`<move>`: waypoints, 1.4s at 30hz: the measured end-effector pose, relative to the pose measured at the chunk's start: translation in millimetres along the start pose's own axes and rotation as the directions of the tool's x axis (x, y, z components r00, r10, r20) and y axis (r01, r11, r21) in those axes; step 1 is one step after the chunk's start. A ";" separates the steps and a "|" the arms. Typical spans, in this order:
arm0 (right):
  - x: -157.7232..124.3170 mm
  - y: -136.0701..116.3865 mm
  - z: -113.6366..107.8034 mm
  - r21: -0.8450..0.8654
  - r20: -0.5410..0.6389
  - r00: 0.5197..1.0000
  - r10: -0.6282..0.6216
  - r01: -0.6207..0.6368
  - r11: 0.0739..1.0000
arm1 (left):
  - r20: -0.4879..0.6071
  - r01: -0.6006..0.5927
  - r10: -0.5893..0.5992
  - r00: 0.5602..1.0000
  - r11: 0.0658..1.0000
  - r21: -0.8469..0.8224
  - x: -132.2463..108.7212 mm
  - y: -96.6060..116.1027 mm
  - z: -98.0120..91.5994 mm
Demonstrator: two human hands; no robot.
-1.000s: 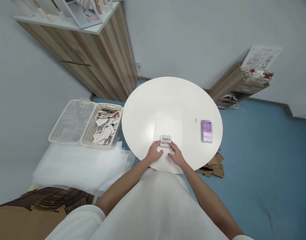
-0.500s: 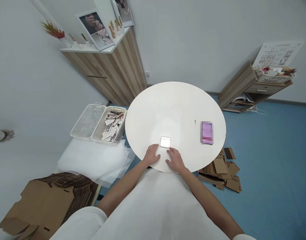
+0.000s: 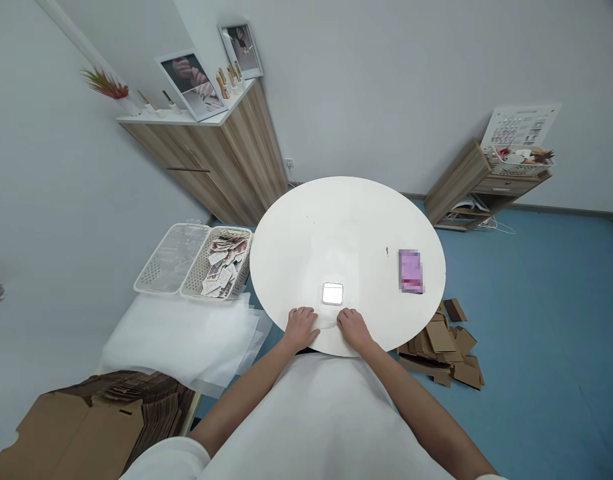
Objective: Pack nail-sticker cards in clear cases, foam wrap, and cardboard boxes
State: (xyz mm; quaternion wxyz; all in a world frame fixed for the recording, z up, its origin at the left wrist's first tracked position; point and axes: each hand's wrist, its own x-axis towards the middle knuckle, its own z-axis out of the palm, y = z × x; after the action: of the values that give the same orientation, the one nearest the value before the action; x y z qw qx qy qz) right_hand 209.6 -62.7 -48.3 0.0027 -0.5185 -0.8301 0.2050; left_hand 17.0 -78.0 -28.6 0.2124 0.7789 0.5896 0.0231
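A small square, mirror-bright object with a pale rim (image 3: 332, 293) lies near the front of the white oval table (image 3: 346, 207). Just in front of it, a thin white sheet (image 3: 328, 323) shows a faint curved edge between my hands, barely distinct from the tabletop. My left hand (image 3: 301, 328) has its fingers curled at the sheet's left side, thumb pointing inward. On the right side, my right hand (image 3: 355, 328) is bent over the same edge, fingertips partly hidden. Both hands seem to pinch the sheet. Neither touches the bright square.
A pixelated purple packet (image 3: 411, 271) lies on the table's right. At left stand a basket of printed cards (image 3: 226, 267), a stack of white sheets (image 3: 181, 333) and folded cardboard (image 3: 71, 427). Flattened cardboard pieces (image 3: 449, 340) lie on the floor at right.
Both hands have drawn back slightly from the bright square, and their fingers have curled in. A curved sheet edge now shows between them. The whole view has shifted a little.
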 end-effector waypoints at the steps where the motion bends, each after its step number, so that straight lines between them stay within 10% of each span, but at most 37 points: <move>1: -2.1 -0.8 -2.8 0.028 0.012 1.000 0.010 -0.010 1.000 | 0.003 -0.020 0.020 1.000 1.000 0.011 0.9 -2.1 -1.9; 11: -43.4 -2.3 1.9 0.211 -0.013 1.000 0.024 -0.021 0.977 | 0.016 -0.087 0.090 0.996 0.984 -0.154 -3.8 -36.2 -8.1; 25: -9.1 14.2 -16.5 0.457 0.008 0.862 0.507 -0.454 0.765 | -0.028 0.007 -0.028 0.999 0.824 -0.567 46.2 -64.5 -17.9; 35: 12.8 9.3 -7.2 0.340 0.026 0.744 0.668 -0.635 0.694 | 0.015 0.120 -0.120 0.993 0.957 -0.266 69.1 -56.9 -14.2; 42: 16.6 0.6 17.4 0.177 -0.367 0.802 0.471 -0.437 0.882 | -0.102 -0.137 0.143 0.984 0.989 0.061 66.7 -50.3 -15.0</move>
State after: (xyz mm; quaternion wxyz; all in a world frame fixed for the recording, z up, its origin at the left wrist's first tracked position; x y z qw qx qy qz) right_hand 198.7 -54.1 -67.9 0.1445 -0.7323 -0.6539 0.1236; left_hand -12.7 -0.8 -47.3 0.1574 0.8216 0.5442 0.0633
